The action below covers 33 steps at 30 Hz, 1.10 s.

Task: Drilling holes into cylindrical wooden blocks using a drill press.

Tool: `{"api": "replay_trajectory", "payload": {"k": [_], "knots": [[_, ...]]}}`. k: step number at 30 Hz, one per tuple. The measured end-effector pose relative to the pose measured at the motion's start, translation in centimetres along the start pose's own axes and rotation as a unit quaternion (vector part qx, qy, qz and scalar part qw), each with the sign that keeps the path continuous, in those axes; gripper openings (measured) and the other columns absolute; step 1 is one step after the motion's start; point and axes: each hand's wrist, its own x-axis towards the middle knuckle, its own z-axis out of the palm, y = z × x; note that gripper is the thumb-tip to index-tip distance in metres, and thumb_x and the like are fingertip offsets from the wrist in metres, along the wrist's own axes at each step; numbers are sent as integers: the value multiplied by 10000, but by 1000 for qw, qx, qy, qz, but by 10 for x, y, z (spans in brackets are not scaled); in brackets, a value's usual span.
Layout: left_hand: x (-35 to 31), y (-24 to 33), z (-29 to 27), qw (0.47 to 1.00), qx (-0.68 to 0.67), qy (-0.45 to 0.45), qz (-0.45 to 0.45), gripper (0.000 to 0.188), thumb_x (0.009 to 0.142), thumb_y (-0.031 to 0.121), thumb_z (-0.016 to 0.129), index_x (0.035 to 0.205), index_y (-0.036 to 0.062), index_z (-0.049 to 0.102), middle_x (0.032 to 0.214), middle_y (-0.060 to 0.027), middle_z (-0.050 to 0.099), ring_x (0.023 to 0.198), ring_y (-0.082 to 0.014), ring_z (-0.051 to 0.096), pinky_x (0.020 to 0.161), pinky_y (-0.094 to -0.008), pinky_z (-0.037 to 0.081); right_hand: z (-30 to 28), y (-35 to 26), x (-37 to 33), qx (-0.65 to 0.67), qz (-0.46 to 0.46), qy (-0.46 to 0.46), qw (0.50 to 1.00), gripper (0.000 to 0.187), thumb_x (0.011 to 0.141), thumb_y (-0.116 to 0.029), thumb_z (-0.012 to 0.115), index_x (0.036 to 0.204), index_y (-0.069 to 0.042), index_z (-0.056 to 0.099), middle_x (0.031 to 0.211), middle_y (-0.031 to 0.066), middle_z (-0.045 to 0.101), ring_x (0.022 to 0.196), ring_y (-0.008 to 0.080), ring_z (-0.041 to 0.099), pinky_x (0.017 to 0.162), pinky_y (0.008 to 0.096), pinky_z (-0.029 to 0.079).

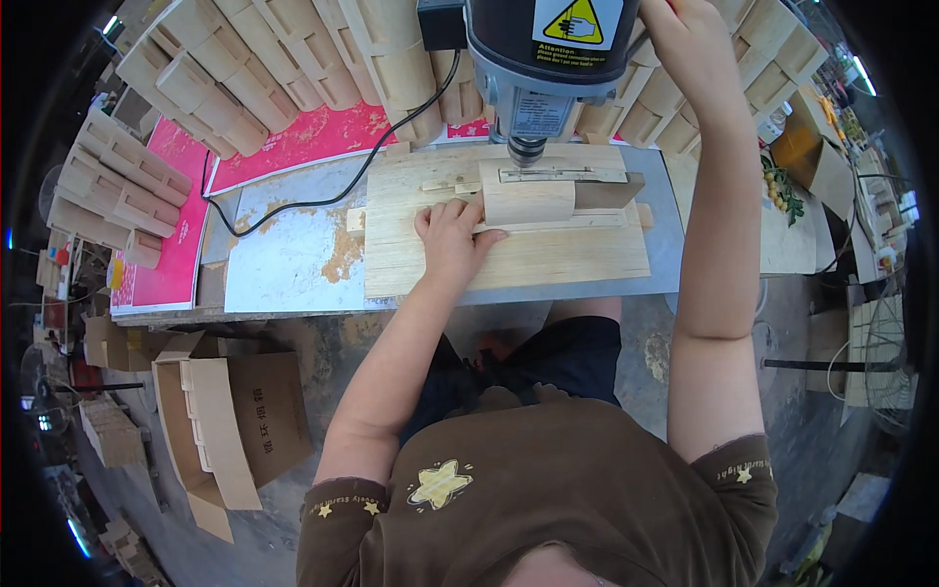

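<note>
Wooden block (530, 203), one: under drill (548, 73); judged mid-work, unfinished. Left hand (452, 240): part-open, thumb and fingers against block. Right hand (685, 27): beside drill; closure, hold cannot tell. Stacked wooden pieces (210, 103): behind drill; finished or waiting, unclear.

The block (528, 203) is pale cream, the drill (546, 73) black and grey, the shirt (577, 470) brown with yellow stars (439, 485).
</note>
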Motion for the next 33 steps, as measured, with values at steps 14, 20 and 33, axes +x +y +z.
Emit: {"api": "replay_trajectory", "payload": {"k": [14, 20, 33], "knots": [[0, -1, -5, 1000, -8, -16, -12, 461, 690, 352, 728, 1079, 132, 616, 821, -40, 534, 877, -231, 502, 864, -404, 276, 55, 13, -156, 115, -45, 116, 986, 98, 813, -34, 566, 881, -4, 630, 669, 69, 560, 609, 197, 528, 597, 311, 408], [0, -2, 0, 1000, 0, -16, -2, 459, 683, 349, 734, 1072, 133, 622, 810, -34, 531, 868, -228, 503, 858, -401, 278, 76, 32, -159, 102, -109, 159, 976, 114, 788, -19, 574, 889, -12, 625, 696, 83, 567, 632, 242, 527, 653, 344, 405], [15, 5, -5, 987, -102, -81, -93, 499, 620, 281, 790, 1065, 113, 638, 823, -10, 579, 898, -188, 530, 889, -395, 258, 28, 11, 27, 44, -3, 83, 996, 315, 881, -263, 519, 846, 37, 609, 761, 226, 605, 743, 335, 605, 660, 355, 456]]}}
